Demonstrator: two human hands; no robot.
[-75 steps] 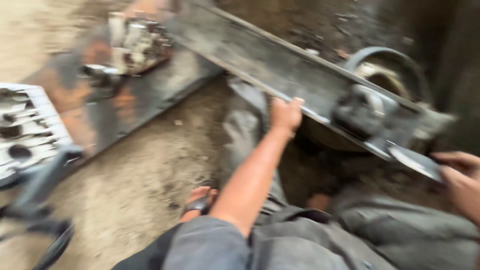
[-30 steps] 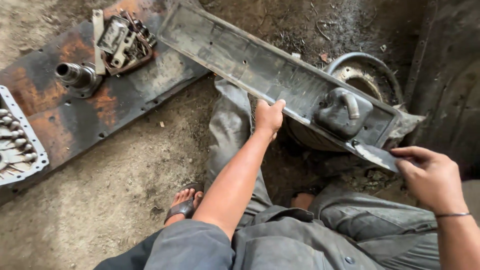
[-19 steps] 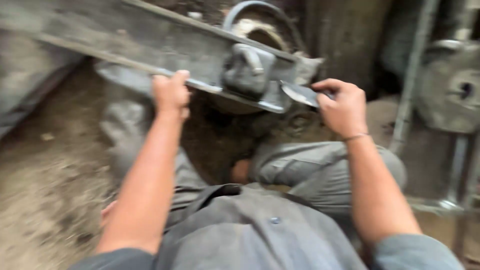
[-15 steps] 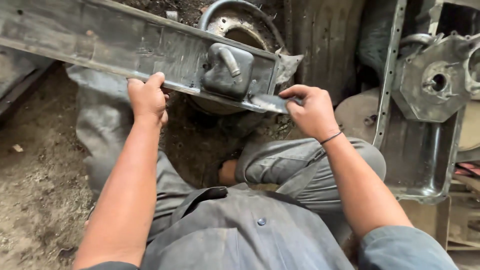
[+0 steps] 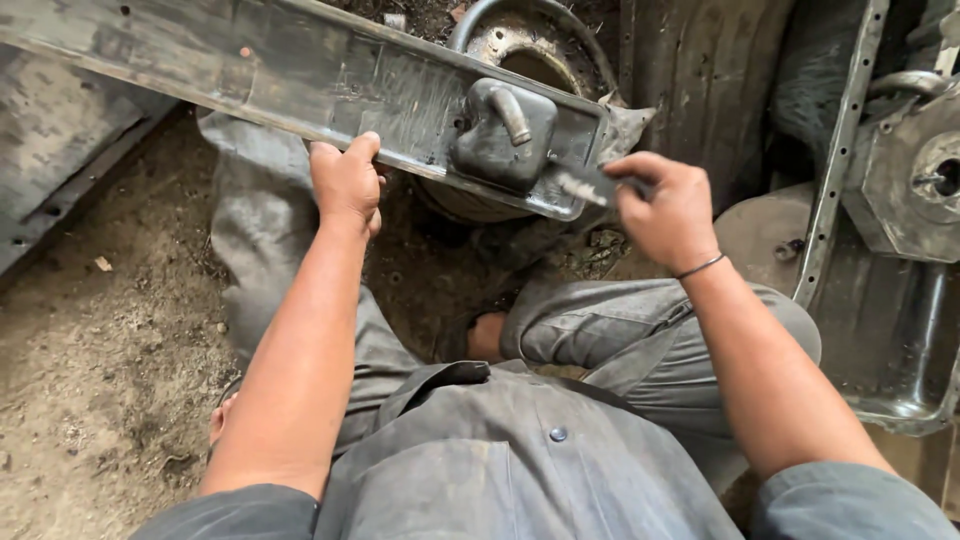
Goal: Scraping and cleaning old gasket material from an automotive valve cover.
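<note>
A long, grimy grey metal cover plate (image 5: pixel 300 75) with a raised cap (image 5: pixel 503 132) near its right end lies tilted across my knees. My left hand (image 5: pixel 346 180) grips the plate's near edge about midway along. My right hand (image 5: pixel 668 208) is closed on a flat metal scraper blade (image 5: pixel 580 185), whose tip rests on the plate's right end beside the cap. I sit on the ground in grey work clothes.
A round metal drum (image 5: pixel 520 40) sits behind the plate. To the right lie a dark oil pan (image 5: pixel 880 330) and a grey cast housing (image 5: pixel 915 170). A rusty steel plate (image 5: pixel 60 140) lies at the left. Bare dirt ground (image 5: pixel 110 370) spreads at the lower left.
The view has swung right, off the rusty plate toward the oil pan. My right hand has come in with the scraper against the cover's right end. My left hand keeps its grip.
</note>
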